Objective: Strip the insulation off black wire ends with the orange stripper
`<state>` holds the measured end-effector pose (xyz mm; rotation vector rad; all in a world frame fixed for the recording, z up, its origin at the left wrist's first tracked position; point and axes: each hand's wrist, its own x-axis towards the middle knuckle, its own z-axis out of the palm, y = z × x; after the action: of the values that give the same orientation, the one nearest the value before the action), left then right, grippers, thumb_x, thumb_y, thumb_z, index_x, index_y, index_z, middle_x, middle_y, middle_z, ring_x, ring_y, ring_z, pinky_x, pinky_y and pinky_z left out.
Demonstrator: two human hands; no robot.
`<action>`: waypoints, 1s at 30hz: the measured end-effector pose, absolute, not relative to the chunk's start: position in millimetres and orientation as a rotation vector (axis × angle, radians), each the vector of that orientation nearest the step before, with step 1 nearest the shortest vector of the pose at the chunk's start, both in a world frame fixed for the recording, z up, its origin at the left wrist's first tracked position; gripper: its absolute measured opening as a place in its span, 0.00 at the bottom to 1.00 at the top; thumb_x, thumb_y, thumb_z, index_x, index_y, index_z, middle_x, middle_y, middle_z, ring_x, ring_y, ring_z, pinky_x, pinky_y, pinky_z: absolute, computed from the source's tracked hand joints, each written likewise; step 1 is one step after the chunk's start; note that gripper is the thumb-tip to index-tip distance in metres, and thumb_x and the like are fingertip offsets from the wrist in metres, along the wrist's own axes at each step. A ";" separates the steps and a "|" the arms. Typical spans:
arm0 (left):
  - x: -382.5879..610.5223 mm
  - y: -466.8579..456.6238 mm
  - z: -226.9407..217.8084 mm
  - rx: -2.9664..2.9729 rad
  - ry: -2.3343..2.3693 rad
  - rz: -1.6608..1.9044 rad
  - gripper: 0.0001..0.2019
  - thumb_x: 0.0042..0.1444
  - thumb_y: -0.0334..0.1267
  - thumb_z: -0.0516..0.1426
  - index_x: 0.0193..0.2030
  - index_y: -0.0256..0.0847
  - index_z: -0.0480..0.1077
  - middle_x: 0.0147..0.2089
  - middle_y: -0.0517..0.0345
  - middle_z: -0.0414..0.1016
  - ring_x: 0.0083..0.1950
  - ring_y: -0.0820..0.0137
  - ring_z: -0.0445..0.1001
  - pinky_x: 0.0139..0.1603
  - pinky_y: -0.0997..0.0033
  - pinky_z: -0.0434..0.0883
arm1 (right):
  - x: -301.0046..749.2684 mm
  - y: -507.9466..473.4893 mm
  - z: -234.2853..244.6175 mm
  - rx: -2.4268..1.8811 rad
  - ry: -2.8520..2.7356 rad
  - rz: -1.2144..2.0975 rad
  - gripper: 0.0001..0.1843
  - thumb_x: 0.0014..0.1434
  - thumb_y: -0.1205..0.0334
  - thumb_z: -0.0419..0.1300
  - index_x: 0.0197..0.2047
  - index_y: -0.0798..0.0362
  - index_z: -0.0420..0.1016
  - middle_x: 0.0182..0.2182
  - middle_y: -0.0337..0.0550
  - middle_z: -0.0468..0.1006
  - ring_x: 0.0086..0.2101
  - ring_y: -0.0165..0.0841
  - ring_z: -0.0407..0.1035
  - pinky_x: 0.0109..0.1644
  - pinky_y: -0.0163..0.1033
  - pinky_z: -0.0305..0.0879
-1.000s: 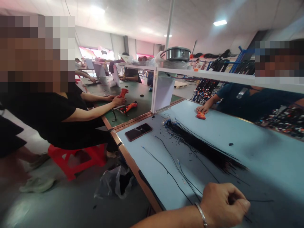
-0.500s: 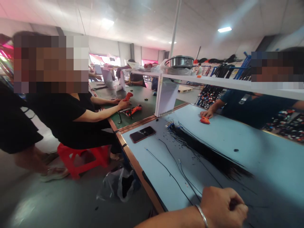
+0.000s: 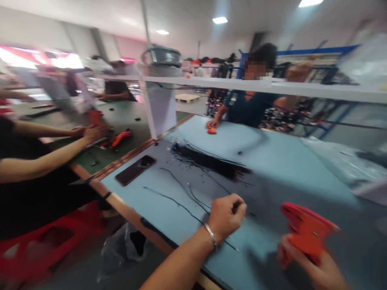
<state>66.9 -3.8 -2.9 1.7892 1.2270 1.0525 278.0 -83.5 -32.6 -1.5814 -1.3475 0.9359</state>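
My left hand (image 3: 227, 215), with a bracelet at the wrist, is closed in a pinch above the table. A thin dark wire end (image 3: 252, 214) shows just beyond its fingertips; the rest is hidden by the hand. At the lower right my right hand (image 3: 314, 262) is wrapped around an orange-red wire stripper (image 3: 311, 229), raised over the tabletop and slightly blurred. Several loose black wires (image 3: 178, 204) lie left of my left hand. Behind them rests a thick bundle of black wires (image 3: 211, 161) with blue-tipped ends at the left.
A phone (image 3: 135, 170) lies near the left edge of the blue-grey table (image 3: 281, 161). A white shelf (image 3: 211, 83) spans the back, with a metal pot (image 3: 165, 55) on it. Across the table a co-worker's hand (image 3: 213, 123) touches an orange tool. Clear plastic (image 3: 335, 161) lies at right.
The view has swung right and my right hand with the wire stripper has come into sight. My left hand stays pinched and appears farther left and higher in the picture.
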 end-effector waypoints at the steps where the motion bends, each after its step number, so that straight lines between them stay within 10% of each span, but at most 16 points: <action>1: 65.6 -3.3 -2.5 1.802 1.204 1.055 0.07 0.55 0.36 0.54 0.30 0.39 0.72 0.24 0.63 0.67 0.25 0.76 0.63 0.29 0.76 0.59 | 271.7 -83.7 -28.8 -1.581 -1.335 0.992 0.28 0.51 0.34 0.59 0.18 0.50 0.73 0.18 0.50 0.73 0.20 0.40 0.70 0.27 0.44 0.69; 6: 62.5 0.6 -4.7 1.888 1.167 1.041 0.08 0.57 0.37 0.53 0.30 0.39 0.69 0.22 0.65 0.65 0.24 0.77 0.61 0.28 0.76 0.58 | 254.7 -77.0 -21.7 -1.705 -1.229 1.055 0.31 0.50 0.33 0.57 0.13 0.51 0.63 0.10 0.42 0.65 0.14 0.31 0.60 0.19 0.37 0.57; 12: 62.1 0.7 -7.4 1.899 1.133 1.024 0.09 0.58 0.39 0.52 0.30 0.39 0.68 0.23 0.65 0.65 0.25 0.77 0.62 0.28 0.77 0.59 | 258.3 -78.0 -11.9 -1.778 -1.363 0.715 0.22 0.50 0.41 0.58 0.25 0.54 0.71 0.19 0.44 0.73 0.23 0.37 0.67 0.29 0.40 0.63; 30: 59.0 4.4 -9.6 1.987 1.162 0.987 0.10 0.59 0.41 0.52 0.30 0.40 0.67 0.22 0.66 0.63 0.24 0.77 0.61 0.28 0.78 0.59 | 266.3 -69.9 -3.0 -1.317 -0.732 1.133 0.17 0.44 0.52 0.69 0.32 0.56 0.74 0.26 0.46 0.78 0.30 0.40 0.72 0.38 0.44 0.69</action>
<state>59.0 4.4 -9.6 1.9867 1.1620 0.9872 266.3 -69.9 -3.0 -1.3168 -0.7317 1.1334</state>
